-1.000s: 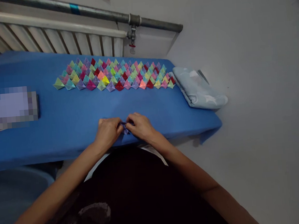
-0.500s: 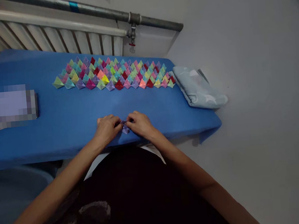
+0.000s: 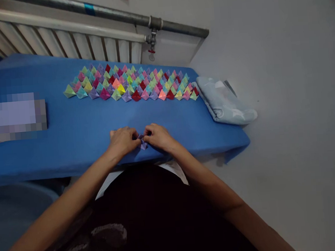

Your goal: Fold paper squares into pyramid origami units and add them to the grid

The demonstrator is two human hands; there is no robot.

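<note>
Plainly, the left hand [image 3: 123, 139] and right hand [image 3: 159, 137] faced each other, backs uppermost, forearms [image 3: 82, 187] converging, fingers clamped on the purple folded paper [image 3: 143, 146] near the blue-covered worktop [image 3: 84, 143]'s front edge.

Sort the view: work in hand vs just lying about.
Work in hand:
purple folded paper, pinched by left hand and right hand
likely the multicoloured paper pieces
blue tablecloth, underneath

Apparently lying about:
folded pale-blue bundle, right
pixelated object, left
blue tub, below left
</note>
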